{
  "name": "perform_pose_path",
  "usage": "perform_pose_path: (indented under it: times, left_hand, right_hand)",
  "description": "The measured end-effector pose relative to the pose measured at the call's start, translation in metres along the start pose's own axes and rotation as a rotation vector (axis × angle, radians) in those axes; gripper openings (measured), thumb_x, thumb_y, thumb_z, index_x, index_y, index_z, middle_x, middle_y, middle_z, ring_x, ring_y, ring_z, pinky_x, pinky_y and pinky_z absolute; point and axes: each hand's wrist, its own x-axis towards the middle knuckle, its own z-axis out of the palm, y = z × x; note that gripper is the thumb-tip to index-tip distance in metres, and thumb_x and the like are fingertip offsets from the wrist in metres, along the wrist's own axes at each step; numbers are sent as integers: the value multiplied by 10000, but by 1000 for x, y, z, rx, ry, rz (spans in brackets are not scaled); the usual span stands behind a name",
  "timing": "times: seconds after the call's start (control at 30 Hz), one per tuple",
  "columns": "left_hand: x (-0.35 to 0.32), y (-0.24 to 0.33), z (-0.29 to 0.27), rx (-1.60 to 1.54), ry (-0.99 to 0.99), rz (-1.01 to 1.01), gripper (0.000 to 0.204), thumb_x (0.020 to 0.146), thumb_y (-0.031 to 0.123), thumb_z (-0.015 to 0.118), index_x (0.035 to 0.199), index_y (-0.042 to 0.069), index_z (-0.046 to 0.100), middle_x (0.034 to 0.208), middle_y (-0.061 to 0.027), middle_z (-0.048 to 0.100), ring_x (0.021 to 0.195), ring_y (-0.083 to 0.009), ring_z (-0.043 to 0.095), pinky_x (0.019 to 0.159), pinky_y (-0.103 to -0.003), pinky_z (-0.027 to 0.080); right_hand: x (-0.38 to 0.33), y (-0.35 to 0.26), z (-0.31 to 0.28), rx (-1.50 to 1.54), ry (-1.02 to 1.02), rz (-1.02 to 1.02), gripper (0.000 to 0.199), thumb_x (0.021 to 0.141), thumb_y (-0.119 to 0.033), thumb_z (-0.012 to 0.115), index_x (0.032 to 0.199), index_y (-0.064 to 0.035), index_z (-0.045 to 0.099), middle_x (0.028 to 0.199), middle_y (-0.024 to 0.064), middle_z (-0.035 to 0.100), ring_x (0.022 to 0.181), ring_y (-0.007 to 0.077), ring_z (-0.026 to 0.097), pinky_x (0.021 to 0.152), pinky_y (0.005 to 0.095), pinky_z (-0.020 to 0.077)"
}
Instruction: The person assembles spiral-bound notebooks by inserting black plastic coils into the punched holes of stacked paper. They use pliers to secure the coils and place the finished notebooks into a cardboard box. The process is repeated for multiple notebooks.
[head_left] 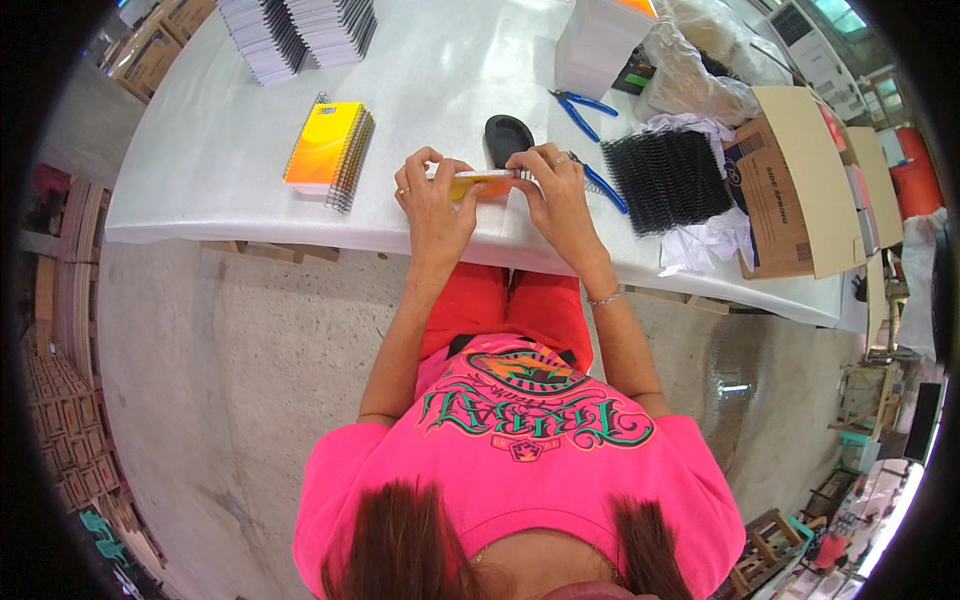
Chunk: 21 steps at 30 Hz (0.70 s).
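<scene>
Notebook (478, 182), yellow and orange, sits edge-on at the near rim of the white table (200, 190), and I see it pinched from both ends. My left hand (432, 195) closes its fingers around the left end; my right hand (556, 190) clamps the right end, where I can just make out the wire spiral. Just behind the hands lies a black oval dish (507, 137). Blue-handled pliers (585, 105) rest beyond it, and a second blue handle (606, 188) pokes out beside my right hand. A bundle of black wire coils (665, 178) lies further right, next to an open cardboard box (790, 190). To my left, well apart, a stack of finished yellow spiral notebooks (328, 152) waits on the table.
</scene>
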Motion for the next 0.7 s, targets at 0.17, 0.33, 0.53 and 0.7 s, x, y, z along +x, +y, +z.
perform_pose_path:
  times: [0.17, 0.33, 0.53, 0.7]
  left_hand:
    - [1, 1, 1, -5, 3, -6, 284, 744, 159, 788, 994, 122, 659, 1186, -95, 445, 1176, -310, 407, 943, -474, 349]
    - [1, 1, 2, 9, 0, -20, 264, 756, 178, 795, 987, 119, 679, 1173, -100, 463, 1153, -326, 417, 952, -487, 353]
    - [2, 1, 3, 10, 1, -12, 270, 756, 187, 791, 991, 116, 676, 1167, -97, 470, 1155, -330, 415, 954, -487, 349]
    - [1, 2, 3, 14, 5, -18, 275, 755, 177, 788, 992, 109, 665, 1165, -99, 472, 1160, -330, 412, 956, -486, 348]
  right_hand:
    - [0, 0, 0, -1, 3, -6, 200, 890, -99, 644, 1090, -95, 628, 1024, 64, 598, 995, 259, 556, 889, 384, 362]
    - [-1, 4, 3, 11, -37, 10, 154, 916, -137, 631, 1056, -74, 648, 999, 72, 604, 958, 260, 566, 882, 378, 366]
    - [1, 5, 7, 87, 16, 64, 142, 933, -169, 618, 1015, -62, 663, 976, 74, 612, 962, 262, 571, 873, 377, 365]
    - [5, -2, 2, 45, 17, 16, 141, 921, -169, 629, 1017, -70, 659, 979, 73, 607, 965, 259, 569, 884, 389, 368]
